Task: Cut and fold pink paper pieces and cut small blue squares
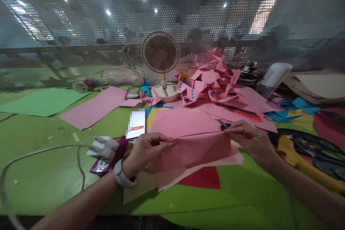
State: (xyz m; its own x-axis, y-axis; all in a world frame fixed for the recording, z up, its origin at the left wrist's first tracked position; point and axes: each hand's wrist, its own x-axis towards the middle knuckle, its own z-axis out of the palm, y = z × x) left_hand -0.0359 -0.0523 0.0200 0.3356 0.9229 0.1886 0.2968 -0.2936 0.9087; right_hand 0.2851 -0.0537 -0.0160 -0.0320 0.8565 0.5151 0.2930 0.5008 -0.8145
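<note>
Pink paper sheet is pinched by left grip and right grip | thin, matte, straight-edged | held toward counter's near edge

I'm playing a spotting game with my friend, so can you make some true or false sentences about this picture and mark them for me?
1. The left hand and the right hand hold one pink sheet between them. True.
2. The white watch is on the right wrist. False: it is on the left one.
3. In the picture, the fan is left of the pile of folded pink paper. True.
4. The screen of the phone is dark. False: it is lit.
5. The big light-green sheet lies at the far right. False: it lies at the left.
</note>
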